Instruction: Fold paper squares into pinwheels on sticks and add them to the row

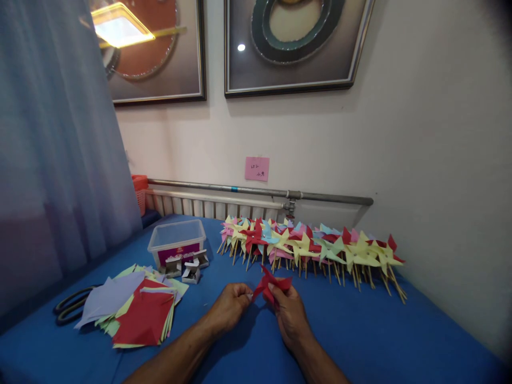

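Observation:
My right hand [293, 314] grips a red paper pinwheel [269, 288], its thumb pressed on the folded paper and its blades pointing out. Just left of it, my left hand [232, 305] is closed in a pinch, fingertips close to a blade of the pinwheel. Something small and pale shows at those fingertips, too small to name. A stack of cut paper sheets [146, 314], red on top with lilac, yellow and green ones, lies to the left. Small open cardboard boxes [191, 273] stand behind my left hand, one with tiny dark pieces inside.
Many finished pinwheels on sticks [302, 248] lie in a long row along the back right. A clear plastic tub [176, 237] stands behind the small boxes. Scissors [70, 306] lie partly under the paper at left. A pipe [256, 191] runs along the wall behind the blue-covered table [360, 341].

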Available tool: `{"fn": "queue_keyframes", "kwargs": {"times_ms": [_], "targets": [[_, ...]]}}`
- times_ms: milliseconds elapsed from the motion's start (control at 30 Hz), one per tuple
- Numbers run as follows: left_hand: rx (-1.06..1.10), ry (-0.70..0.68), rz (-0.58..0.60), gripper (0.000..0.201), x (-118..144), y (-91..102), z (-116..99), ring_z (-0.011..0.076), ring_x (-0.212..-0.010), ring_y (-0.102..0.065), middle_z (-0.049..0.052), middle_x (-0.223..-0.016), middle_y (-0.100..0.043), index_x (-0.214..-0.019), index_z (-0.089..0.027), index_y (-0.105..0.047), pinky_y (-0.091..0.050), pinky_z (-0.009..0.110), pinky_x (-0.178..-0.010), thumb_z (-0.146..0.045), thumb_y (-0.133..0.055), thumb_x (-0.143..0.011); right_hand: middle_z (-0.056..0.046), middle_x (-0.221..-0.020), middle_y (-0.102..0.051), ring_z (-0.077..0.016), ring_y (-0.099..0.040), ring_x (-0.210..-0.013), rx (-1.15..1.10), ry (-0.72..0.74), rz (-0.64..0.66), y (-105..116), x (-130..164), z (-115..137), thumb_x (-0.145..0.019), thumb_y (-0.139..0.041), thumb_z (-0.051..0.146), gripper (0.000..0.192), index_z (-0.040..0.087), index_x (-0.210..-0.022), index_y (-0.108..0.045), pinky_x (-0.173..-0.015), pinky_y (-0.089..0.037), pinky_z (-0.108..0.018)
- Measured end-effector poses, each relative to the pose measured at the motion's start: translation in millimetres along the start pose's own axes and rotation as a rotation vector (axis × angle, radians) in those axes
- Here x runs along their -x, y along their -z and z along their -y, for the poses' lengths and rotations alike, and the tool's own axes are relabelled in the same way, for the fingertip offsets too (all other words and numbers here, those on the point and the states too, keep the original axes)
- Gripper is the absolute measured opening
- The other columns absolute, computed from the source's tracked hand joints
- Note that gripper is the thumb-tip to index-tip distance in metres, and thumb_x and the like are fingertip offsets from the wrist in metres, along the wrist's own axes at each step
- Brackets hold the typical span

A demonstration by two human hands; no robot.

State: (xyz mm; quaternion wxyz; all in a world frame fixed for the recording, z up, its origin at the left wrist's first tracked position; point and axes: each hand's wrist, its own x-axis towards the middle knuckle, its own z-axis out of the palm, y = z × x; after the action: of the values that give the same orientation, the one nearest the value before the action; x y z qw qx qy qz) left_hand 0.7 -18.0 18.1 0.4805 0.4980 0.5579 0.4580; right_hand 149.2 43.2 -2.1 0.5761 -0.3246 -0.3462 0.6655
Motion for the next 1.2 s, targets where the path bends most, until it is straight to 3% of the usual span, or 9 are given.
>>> {"fn": "queue_keyframes", "kwargs": {"times_ms": [300,567,767,967,1200], "targets": [[-0.043,-0.036,0.007,0.031,-4,-0.4,8,0.0085,-0.047,-0.029,-0.007,-0.051,-0.041,-0.070,-0.020,-0.051,-0.021,0.026,-0.050,-0.048,-0.059,-0.080,0.000,-0.077,-0.076,-0.0162,-0.067,-0.067,0.012,0.002,-0.007,0,0,3,-0.053,-0.095,0.032,0.043,0.020,-0.087,-0.072,-0.067,-0.054,-0.029],[-0.105,-0.036,-0.016,0.027,-2,-1.8,9,0.0091,-0.049,-0.032,-0.007,-0.053,-0.042,-0.070,-0.020,-0.051,-0.024,0.025,-0.051,-0.044,-0.058,-0.079,0.001,-0.074,-0.075,-0.0163,-0.066,-0.063,0.032,-0.009,-0.005,0,0,5,-0.054,-0.093,0.031,0.037,0.021,-0.080,-0.070,-0.064,-0.053,-0.029],[-0.412,-0.170,-0.080,0.017,7,1.9,-1,0.0123,-0.061,-0.043,-0.002,-0.063,-0.051,-0.069,-0.017,-0.059,-0.029,0.026,-0.059,-0.030,-0.055,-0.080,0.000,-0.074,-0.076,-0.0176,-0.066,-0.063,0.049,0.013,-0.018,3,-3,5,-0.057,-0.090,0.031,0.031,0.022,-0.081,-0.072,-0.062,-0.052,-0.029],[-0.600,-0.150,-0.086,0.014,12,3.7,-7,0.0148,-0.067,-0.052,0.001,-0.071,-0.062,-0.073,-0.016,-0.066,-0.030,0.027,-0.062,-0.022,-0.055,-0.078,0.000,-0.076,-0.075,-0.0176,-0.066,-0.067,0.039,0.048,-0.037,6,-7,8,-0.058,-0.090,0.033,0.031,0.022,-0.082,-0.073,-0.065,-0.052,-0.029],[-0.330,-0.096,-0.112,0.015,-1,3.0,8,0.0112,-0.055,-0.038,-0.005,-0.057,-0.046,-0.071,-0.016,-0.062,-0.026,0.026,-0.055,-0.029,-0.059,-0.077,-0.001,-0.080,-0.074,-0.0193,-0.068,-0.074,0.012,0.035,0.041,2,1,22,-0.063,-0.089,0.057,0.046,0.022,-0.085,-0.070,-0.069,-0.053,-0.030]]}}
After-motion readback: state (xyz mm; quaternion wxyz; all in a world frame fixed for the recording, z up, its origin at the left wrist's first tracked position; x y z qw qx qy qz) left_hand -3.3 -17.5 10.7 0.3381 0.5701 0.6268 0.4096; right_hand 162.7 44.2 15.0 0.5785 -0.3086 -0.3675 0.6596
